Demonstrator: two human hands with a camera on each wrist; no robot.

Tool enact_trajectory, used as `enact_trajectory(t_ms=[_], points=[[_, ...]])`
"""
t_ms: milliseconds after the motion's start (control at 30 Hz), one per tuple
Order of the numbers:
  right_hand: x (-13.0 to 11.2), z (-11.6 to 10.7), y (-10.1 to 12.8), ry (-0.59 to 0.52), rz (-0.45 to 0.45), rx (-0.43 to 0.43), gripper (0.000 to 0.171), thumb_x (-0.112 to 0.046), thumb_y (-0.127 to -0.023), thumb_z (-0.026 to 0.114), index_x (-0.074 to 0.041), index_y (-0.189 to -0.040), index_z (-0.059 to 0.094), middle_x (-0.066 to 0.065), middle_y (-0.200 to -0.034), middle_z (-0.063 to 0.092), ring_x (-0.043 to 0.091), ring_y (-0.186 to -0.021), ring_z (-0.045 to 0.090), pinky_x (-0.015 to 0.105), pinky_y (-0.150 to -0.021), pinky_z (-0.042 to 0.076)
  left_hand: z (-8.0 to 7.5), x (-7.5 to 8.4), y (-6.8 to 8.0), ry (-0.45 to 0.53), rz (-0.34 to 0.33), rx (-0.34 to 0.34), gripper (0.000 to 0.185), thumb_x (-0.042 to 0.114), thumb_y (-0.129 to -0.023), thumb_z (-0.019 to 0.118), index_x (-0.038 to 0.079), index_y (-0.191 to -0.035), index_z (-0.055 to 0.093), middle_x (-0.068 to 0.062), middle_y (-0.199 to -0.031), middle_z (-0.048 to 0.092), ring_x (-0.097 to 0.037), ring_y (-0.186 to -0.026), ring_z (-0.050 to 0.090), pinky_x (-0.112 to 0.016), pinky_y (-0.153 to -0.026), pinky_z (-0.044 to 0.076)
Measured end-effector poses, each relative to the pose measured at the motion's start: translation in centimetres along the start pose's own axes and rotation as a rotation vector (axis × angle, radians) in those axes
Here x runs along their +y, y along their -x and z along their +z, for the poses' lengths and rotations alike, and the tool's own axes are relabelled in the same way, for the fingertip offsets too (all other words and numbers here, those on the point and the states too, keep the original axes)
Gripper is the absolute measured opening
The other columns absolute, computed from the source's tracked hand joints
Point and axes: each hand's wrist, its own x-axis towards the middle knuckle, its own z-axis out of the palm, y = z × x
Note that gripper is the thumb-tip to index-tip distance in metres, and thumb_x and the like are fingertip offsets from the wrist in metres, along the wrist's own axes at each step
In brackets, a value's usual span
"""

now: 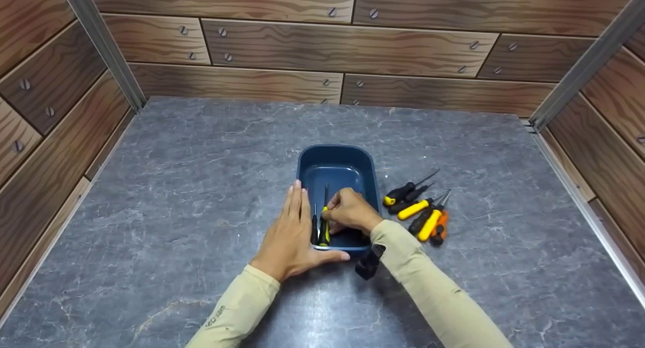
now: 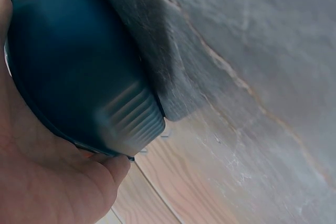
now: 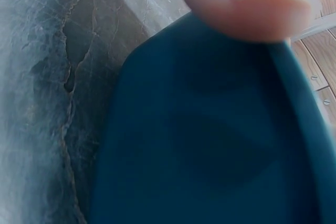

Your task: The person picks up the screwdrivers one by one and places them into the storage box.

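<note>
A dark blue plastic bin (image 1: 336, 155) stands on the grey marbled tabletop. My left hand (image 1: 284, 237) lies along its left rim, fingers straight and thumb stretched out by the near edge; the left wrist view has this hand (image 2: 47, 177) against the bin's ribbed outer wall (image 2: 68, 56). Inside, my right hand (image 1: 352, 210) pinches a yellow-and-black screwdriver (image 1: 324, 236), its shaft pointing away from me. Left of it, a black-handled screwdriver (image 1: 315, 231) lies parallel along the bin's side. In the right wrist view, a blurred fingertip (image 3: 252, 9) overlaps the bin's edge; no screwdriver shows there.
Just right of the bin lies a loose group of several screwdrivers, with black handles (image 1: 401, 192), yellow handles (image 1: 414, 209) and an orange handle (image 1: 442, 224). Wood-patterned panels (image 1: 347, 48) close off the table's back and sides. A black wrist device (image 1: 370, 262) hangs beside the bin's near corner.
</note>
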Motion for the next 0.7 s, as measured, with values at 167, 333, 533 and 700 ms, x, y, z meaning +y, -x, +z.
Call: enact_trajectory(t_ms=[167,333,533,700], points=[[-0.11,0.08,0.04,-0.004,-0.008,0.001,0.015,-0.001,-0.087,0.074,0.001,-0.092,0.06,0.012,-0.077,0.068,0.017,-0.053,0.067,0.03,-0.054,0.06,-0.01,-0.02,-0.01,0.004,0.003,-0.002,0.143,0.096,-0.069,0.05,-0.013,-0.156,0.015,-0.03,-0.164,0.002,-0.04,-0.153,0.007,-0.046,-0.121,0.023],[-0.12,0.07,0.09,0.025,-0.019,0.015,0.015,-0.002,-0.087,0.075,0.001,-0.092,0.061,0.013,-0.078,0.07,0.017,-0.053,0.068,0.03,-0.053,0.059,-0.01,-0.04,-0.01,0.003,0.007,0.009,0.143,0.096,-0.068,0.05,-0.013,-0.156,0.016,-0.03,-0.164,0.003,-0.039,-0.153,0.007,-0.046,-0.12,0.025],[-0.15,-0.12,0.24,0.086,-0.038,0.022,0.018,-0.008,-0.087,0.078,0.001,-0.092,0.063,0.016,-0.078,0.073,0.019,-0.054,0.07,0.029,-0.054,0.059,-0.05,0.0,0.0,0.008,0.001,0.015,0.144,0.096,-0.067,0.052,-0.013,-0.156,0.017,-0.029,-0.165,0.004,-0.039,-0.153,0.007,-0.045,-0.12,0.027],[-0.26,-0.59,0.36,0.119,-0.053,0.059,0.021,-0.013,-0.088,0.078,0.002,-0.096,0.065,0.014,-0.078,0.073,0.022,-0.059,0.072,0.029,-0.056,0.059,-0.12,0.06,-0.03,0.018,-0.009,-0.001,0.145,0.096,-0.067,0.051,-0.012,-0.156,0.016,-0.028,-0.165,0.002,-0.037,-0.154,0.006,-0.046,-0.12,0.027]])
